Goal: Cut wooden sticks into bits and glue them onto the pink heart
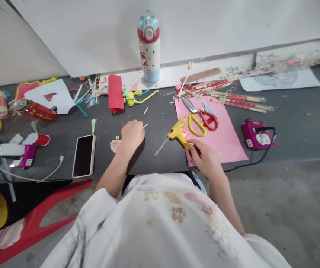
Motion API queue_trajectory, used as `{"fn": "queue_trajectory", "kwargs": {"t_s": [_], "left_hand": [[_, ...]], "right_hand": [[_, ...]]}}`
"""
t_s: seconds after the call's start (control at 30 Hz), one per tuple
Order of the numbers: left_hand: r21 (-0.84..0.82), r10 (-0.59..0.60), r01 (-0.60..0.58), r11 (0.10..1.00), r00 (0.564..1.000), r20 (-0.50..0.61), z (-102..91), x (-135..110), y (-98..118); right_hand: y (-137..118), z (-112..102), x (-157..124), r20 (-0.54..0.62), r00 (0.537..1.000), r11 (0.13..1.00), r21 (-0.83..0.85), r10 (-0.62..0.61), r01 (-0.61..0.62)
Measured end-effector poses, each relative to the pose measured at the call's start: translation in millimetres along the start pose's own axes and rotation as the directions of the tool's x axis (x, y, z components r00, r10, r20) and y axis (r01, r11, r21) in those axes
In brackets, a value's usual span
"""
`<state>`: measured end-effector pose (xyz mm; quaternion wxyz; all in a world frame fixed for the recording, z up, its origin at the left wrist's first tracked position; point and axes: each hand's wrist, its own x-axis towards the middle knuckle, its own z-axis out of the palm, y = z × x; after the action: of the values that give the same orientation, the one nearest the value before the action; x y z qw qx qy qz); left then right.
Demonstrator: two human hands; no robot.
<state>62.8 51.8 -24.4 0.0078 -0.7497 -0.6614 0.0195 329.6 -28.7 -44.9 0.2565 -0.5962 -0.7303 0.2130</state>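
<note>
My left hand (pixel 133 134) is closed above the dark table, and a short wooden stick (pixel 146 125) pokes out past its fingers. Beside that wrist lies a small pink piece with a beaded-looking beige border (pixel 112 146), partly covered by the hand. My right hand (pixel 207 160) has its thumb and fingers closed on the handle end of a yellow hot glue gun (pixel 177 130). A clear glue stick (pixel 161 146) juts from the gun toward the left. Under the gun is a pink sheet of paper (pixel 227 137), with scissors (pixel 208 120) on it.
A drinking bottle (pixel 149 56) stands at the back by the wall. Left of me lie a phone (pixel 83 156), a red can (pixel 41 111) and a purple power adapter (pixel 28 156) with cables. At right are wrapped sticks (pixel 240 100) and another purple adapter (pixel 256 136) with a black cord.
</note>
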Motion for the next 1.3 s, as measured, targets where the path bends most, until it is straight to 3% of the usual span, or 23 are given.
{"fn": "queue_trajectory", "kwargs": {"t_s": [0.2,0.43,0.63,0.87,1.3], "left_hand": [[0.051,-0.026,0.024,0.998,0.999,0.045,3.2,5.6,2.6],[0.097,-0.035,0.022,0.995,0.991,0.128,-4.9,3.7,6.5],[0.079,-0.023,0.015,0.997,0.995,0.102,-2.9,3.1,6.2],[-0.004,-0.048,0.048,0.999,0.997,0.056,-5.5,-2.8,6.1],[-0.360,-0.001,-0.020,0.933,0.998,-0.058,-23.6,-27.9,19.1]], "right_hand": [[1.8,1.7,3.7,-0.044,0.997,0.980,-0.188,0.061,-0.068],[0.9,4.2,6.4,-0.050,0.998,0.963,-0.265,0.026,-0.038],[-5.2,8.2,9.7,0.051,0.998,0.923,-0.384,0.046,-0.023],[-12.4,12.9,14.0,0.098,0.992,0.899,-0.437,0.076,-0.026],[-9.2,9.5,29.5,-0.020,0.999,0.884,-0.466,-0.049,0.034]]}}
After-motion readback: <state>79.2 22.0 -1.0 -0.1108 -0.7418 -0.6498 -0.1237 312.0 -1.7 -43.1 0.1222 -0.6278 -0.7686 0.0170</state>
